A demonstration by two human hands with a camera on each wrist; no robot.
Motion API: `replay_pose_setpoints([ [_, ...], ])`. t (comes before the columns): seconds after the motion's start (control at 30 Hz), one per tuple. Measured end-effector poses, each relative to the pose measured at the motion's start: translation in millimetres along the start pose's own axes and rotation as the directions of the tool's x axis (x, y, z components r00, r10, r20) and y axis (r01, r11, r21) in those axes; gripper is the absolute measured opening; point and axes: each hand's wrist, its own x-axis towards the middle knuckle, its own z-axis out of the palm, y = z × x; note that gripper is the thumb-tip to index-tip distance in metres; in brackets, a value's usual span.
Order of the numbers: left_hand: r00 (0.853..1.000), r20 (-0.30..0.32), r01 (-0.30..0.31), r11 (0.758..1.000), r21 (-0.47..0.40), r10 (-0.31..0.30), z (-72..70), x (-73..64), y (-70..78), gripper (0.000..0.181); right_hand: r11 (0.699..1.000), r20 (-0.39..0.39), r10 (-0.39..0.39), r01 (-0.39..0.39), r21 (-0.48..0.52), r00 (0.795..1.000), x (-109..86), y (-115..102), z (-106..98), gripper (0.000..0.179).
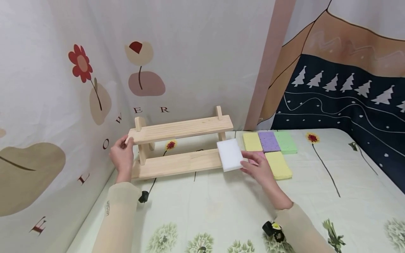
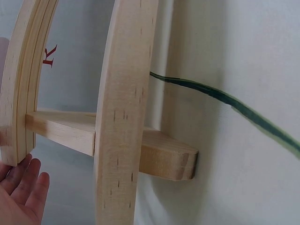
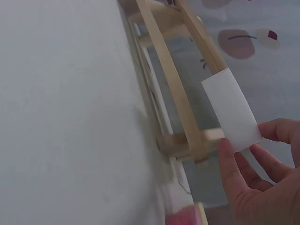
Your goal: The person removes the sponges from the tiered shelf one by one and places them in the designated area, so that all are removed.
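A two-tier wooden shelf (image 1: 180,130) stands against the back cloth. My left hand (image 1: 122,156) holds the left end of its upper board, thumb on top; in the left wrist view the fingers (image 2: 33,187) lie under that end. Between thumb and fingers, my right hand (image 1: 257,170) pinches a white sponge block (image 1: 230,155) by its right edge. The block is tilted in front of the shelf's right end and hides part of the lower board (image 1: 183,162). In the right wrist view the white block (image 3: 232,110) overlaps the shelf's end.
To the right of the shelf lie several coloured sponges: yellow (image 1: 252,141), purple (image 1: 269,141), green (image 1: 285,142), a second yellow one (image 1: 278,166) and a pink one partly behind my right hand. Printed cloth (image 1: 202,63) hangs behind and at the left.
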Motion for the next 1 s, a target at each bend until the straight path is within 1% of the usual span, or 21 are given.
replay_pose_setpoints([
  [0.07,1.0,0.002,-0.001,1.0,0.0,0.001,0.1,-0.2,0.2,0.044,0.999,-0.022,0.014,-0.015,-0.048,1.0,-0.7,1,-11,0.048],
  [0.17,1.0,0.002,0.001,1.0,0.001,-0.001,-0.1,-0.5,0.2,0.044,0.993,-0.05,0.003,-0.009,-0.122,0.999,-1.5,2,-28,0.05],
  [0.3,1.0,0.001,0.007,1.0,0.007,-0.007,0.2,-1.2,-0.4,0.044,0.99,-0.086,-0.028,0.016,-0.142,0.996,-2.4,7,-49,0.051],
  [0.4,1.0,0.0,0.009,1.0,0.014,-0.009,0.2,-1.7,-0.5,0.044,0.995,-0.104,-0.01,-0.001,-0.104,0.995,-4.6,8,-63,0.052],
  [0.5,1.0,-0.001,0.004,1.0,0.013,-0.004,0.1,-1.6,-0.3,0.043,0.999,-0.121,0.014,-0.019,-0.041,0.993,-7.1,9,-78,0.055],
  [0.6,1.0,-0.001,0.002,1.0,0.012,-0.002,0.0,-1.2,-0.2,0.043,1.0,-0.146,0.003,0.0,0.017,0.989,-9.4,11,-92,0.055],
  [0.7,1.0,-0.002,0.0,1.0,0.016,0.0,0.1,-0.9,-0.1,0.044,0.995,-0.17,-0.027,0.043,0.091,0.985,-11.4,15,-108,0.046],
  [0.77,1.0,0.002,0.002,1.0,0.018,-0.002,0.2,-0.9,0.1,0.044,0.986,-0.181,-0.046,0.074,0.153,0.982,-12.4,18,-119,0.037],
  [0.83,1.0,0.002,0.001,1.0,0.017,-0.001,0.3,-0.8,0.2,0.044,0.973,-0.193,-0.046,0.088,0.212,0.98,-13.0,21,-129,0.03],
  [0.93,1.0,0.005,0.004,1.0,0.011,-0.004,0.2,-0.9,0.9,0.044,0.97,-0.22,-0.027,0.078,0.228,0.975,-13.4,24,-143,0.028],
  [1.0,1.0,0.007,0.007,1.0,0.007,-0.007,0.1,-0.8,1.3,0.044,0.974,-0.242,0.0,0.055,0.22,0.97,-13.7,25,-151,0.032],
])
